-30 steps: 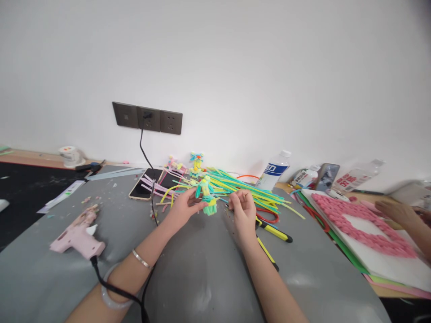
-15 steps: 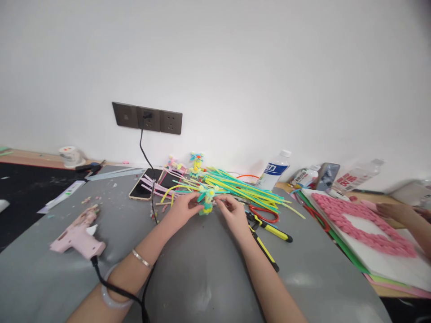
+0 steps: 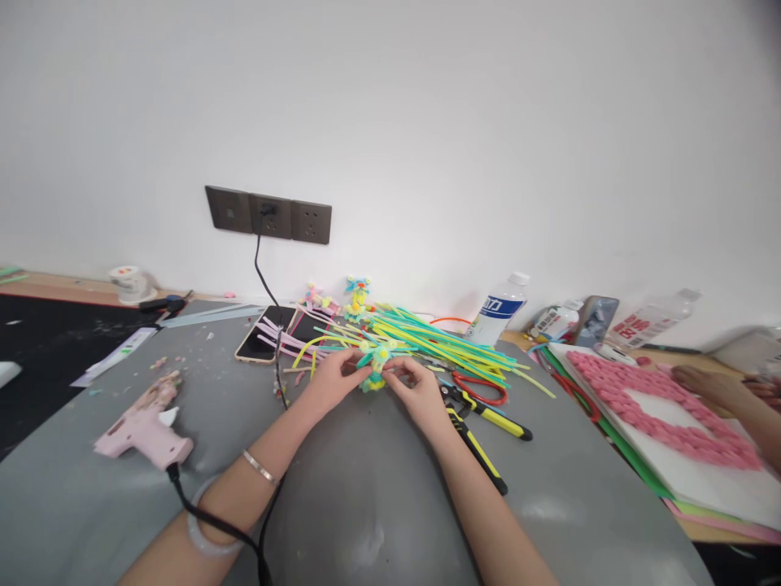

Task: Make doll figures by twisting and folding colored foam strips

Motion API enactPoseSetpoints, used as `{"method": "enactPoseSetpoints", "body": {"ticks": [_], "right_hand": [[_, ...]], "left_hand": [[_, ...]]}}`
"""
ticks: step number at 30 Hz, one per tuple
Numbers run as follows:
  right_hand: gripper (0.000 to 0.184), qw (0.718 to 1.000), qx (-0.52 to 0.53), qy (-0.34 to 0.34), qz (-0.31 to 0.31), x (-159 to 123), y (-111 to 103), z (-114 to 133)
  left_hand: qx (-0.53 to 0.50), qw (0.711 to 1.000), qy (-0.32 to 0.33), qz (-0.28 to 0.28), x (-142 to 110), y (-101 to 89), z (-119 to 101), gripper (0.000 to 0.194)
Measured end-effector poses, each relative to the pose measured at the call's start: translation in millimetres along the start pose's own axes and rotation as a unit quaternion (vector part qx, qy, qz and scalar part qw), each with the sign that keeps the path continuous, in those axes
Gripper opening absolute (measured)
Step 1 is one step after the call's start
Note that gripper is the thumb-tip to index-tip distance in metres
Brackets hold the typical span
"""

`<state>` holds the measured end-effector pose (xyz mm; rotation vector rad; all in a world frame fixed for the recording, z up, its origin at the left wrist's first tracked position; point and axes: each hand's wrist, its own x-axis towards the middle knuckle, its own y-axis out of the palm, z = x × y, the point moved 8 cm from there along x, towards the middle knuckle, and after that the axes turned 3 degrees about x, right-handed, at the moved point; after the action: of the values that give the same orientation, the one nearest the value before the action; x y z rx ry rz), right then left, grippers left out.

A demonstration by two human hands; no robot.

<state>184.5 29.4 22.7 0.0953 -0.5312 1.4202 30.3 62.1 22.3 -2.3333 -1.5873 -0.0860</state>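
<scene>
A small green and yellow pipe-cleaner figure (image 3: 377,358) with round pale knobs on its head is held upright over the table, between both hands. My left hand (image 3: 333,382) grips its left side between thumb and fingers. On the other side, my right hand (image 3: 421,394) pinches at the figure's body; its fingertips are partly hidden, so any small piece in them cannot be made out. Just behind lies a pile of green and yellow pipe cleaners (image 3: 448,346). Yellow-and-black pliers (image 3: 479,456) and red-handled scissors (image 3: 485,391) lie right of my right hand.
A pink glue gun (image 3: 146,423) lies at left, its black cord crossing my left forearm. Behind are a phone (image 3: 259,346), a finished-looking figure (image 3: 358,297) and a bottle (image 3: 497,313). At right, another person's hand (image 3: 711,387) is by a pink braided piece (image 3: 662,431).
My right hand has moved left from beside the figure to touch and pinch it. The figure is slightly lower and turned. My left hand keeps its hold.
</scene>
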Motion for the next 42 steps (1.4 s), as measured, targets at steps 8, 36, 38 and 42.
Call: {"method": "enactPoseSetpoints", "body": {"ticks": [8,36,38,42], "right_hand": [[0.013,1.0,0.01,0.001,0.007,0,3,1],[0.013,0.999,0.029,0.02,-0.008,0,1,-3],[0.016,0.998,0.044,0.025,-0.02,1,0,-5],[0.027,0.995,0.09,0.037,-0.038,1,-1,-12]], "left_hand": [[-0.004,1.0,-0.02,-0.006,1,2.2,9,0.017],[-0.06,0.997,-0.051,0.002,1,3.0,11,0.028],[-0.071,0.996,-0.056,0.0,1,2.5,14,0.032],[-0.091,0.994,-0.06,-0.012,3,0.0,19,0.036]]}}
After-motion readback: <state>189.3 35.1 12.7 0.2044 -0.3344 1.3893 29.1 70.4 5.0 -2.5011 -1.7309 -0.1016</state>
